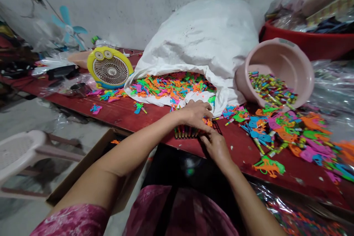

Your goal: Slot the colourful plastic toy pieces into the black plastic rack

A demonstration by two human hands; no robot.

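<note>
A black rack (217, 127) lies at the front edge of the red table (110, 112), with a row of small shiny tubes (184, 132) in its left part. My left hand (197, 113) reaches over the rack from behind, its fingers bent and partly hidden. At the rack's right part is my right hand (217, 145), thumb and fingers close together near the left fingertips. Small orange pieces (207, 121) show between the hands. What either hand holds is too small to make out. Behind them, a white sack (204, 33) lies open, full of colourful plastic pieces (171, 86).
A tipped pink bucket (249, 70) of small tubes stands right of the sack, with loose coloured pieces (290, 132) before it. A yellow fan (110, 68) and metal cup (80, 90) are left. Below are an open cardboard box (80, 167) and a plastic stool (24, 147).
</note>
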